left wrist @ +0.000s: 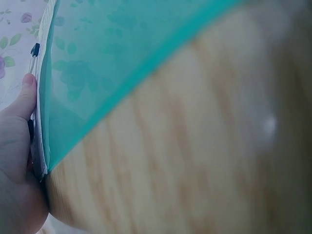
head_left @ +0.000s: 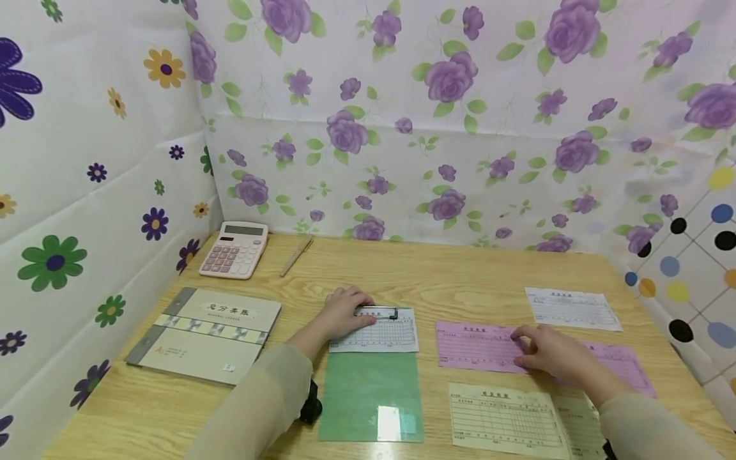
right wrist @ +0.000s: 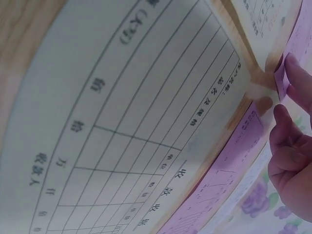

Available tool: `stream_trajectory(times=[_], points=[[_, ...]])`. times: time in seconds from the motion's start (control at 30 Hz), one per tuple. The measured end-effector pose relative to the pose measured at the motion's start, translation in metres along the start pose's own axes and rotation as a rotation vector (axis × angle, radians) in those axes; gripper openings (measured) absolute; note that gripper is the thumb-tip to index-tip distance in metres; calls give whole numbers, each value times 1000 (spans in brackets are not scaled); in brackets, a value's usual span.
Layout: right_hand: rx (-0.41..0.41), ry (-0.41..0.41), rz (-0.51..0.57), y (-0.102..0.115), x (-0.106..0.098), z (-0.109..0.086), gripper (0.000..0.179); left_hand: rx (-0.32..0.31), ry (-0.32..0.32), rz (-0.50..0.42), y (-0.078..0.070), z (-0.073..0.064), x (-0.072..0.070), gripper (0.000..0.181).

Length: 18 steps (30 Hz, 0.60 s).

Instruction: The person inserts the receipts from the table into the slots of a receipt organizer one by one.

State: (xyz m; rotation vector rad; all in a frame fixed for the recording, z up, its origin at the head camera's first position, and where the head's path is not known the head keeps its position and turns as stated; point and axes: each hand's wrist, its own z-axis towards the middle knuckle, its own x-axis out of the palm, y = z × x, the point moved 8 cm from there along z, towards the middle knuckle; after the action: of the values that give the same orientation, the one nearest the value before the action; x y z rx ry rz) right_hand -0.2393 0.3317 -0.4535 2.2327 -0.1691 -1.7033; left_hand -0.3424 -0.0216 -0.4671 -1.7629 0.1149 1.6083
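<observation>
My left hand [head_left: 343,313] grips the top of a green clipboard [head_left: 370,396], fingers over the metal clip [head_left: 379,312] and thumb beside it on a white receipt slip [head_left: 385,340]. In the left wrist view the thumb [left wrist: 27,92] lies against the clip, and the other fingers are mostly hidden. Farther right, my right hand [head_left: 554,351] pinches the right edge of a pink receipt slip [head_left: 474,346], which bends up slightly at the fingertips. Another pink receipt slip [head_left: 623,364] lies partly under that hand. Two pale yellow receipt slips [head_left: 500,418] lie nearer me.
At left lies a beige general ledger book [head_left: 209,326]. A pink calculator [head_left: 236,252] and a tan pen [head_left: 296,257] are behind it. Another white receipt slip [head_left: 572,308] lies at the far right. Flowered cloth [head_left: 402,160] surrounds the wooden table [head_left: 448,275].
</observation>
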Motion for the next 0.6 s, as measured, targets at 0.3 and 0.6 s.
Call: stream_trajectory(times=[0.3, 0.6], points=[[11, 10, 35, 1, 3, 2, 48, 2, 2, 5, -1, 0, 1, 37], [10, -8, 62, 2, 6, 3, 47, 1, -10, -2, 0, 1, 0, 36]])
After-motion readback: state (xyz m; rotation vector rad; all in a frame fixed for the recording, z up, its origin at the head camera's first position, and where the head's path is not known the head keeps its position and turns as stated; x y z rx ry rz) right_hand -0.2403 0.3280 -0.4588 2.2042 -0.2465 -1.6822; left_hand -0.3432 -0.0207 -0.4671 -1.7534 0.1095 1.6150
